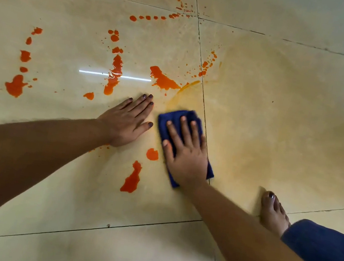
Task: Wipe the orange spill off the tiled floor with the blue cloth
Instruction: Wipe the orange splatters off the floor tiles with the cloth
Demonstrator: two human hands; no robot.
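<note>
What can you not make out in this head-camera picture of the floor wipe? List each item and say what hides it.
- Cloth: its middle lies under the right hand, and its far edge is motion-blurred.
- Spill: the splashes run off the left and top edges.
- Floor under the left hand: covered by the palm.
- Foot: the heel is behind the trouser leg.

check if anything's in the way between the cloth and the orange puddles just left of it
Nothing visible. The right hand presses the blue cloth flat, and bare tile separates it from the round blob and long puddle. The left hand rests flat on the floor beside the cloth, above both.
</note>
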